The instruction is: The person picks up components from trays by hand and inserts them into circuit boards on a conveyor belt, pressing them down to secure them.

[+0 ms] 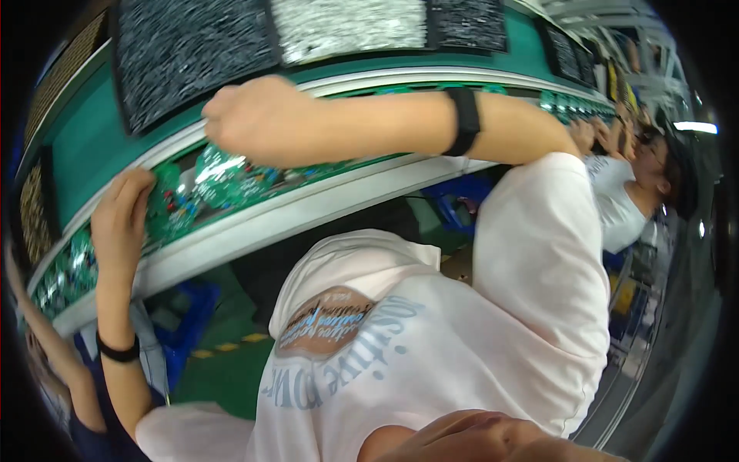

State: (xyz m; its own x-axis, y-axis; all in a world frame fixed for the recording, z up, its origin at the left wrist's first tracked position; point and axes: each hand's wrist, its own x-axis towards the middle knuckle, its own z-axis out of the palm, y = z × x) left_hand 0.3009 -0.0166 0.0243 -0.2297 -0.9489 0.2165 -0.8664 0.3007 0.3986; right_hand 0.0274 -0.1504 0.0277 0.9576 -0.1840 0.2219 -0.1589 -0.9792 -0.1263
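Note:
Green circuit boards [225, 179] with small red, blue and dark parts lie in a row along a rail-edged line. Over this row is my right hand [258, 121], closed, its fingers curled toward the near edge of a black tray. Whatever its fingertips pinch is hidden. At the line's left part, my left hand [122, 212] bends its closed fingers down beside another circuit board [171, 202]. I cannot make out whether those fingers grip the board's edge or a small part. Both hands are slightly blurred.
Beyond the rail, a green surface [85, 165] bears a black tray [192, 61] of dark parts, a tray of whitish parts [350, 29] and another dark tray [468, 25]. Co-workers sit on both sides, one in a white shirt [616, 196] at right. Blue stools [188, 319] stand below.

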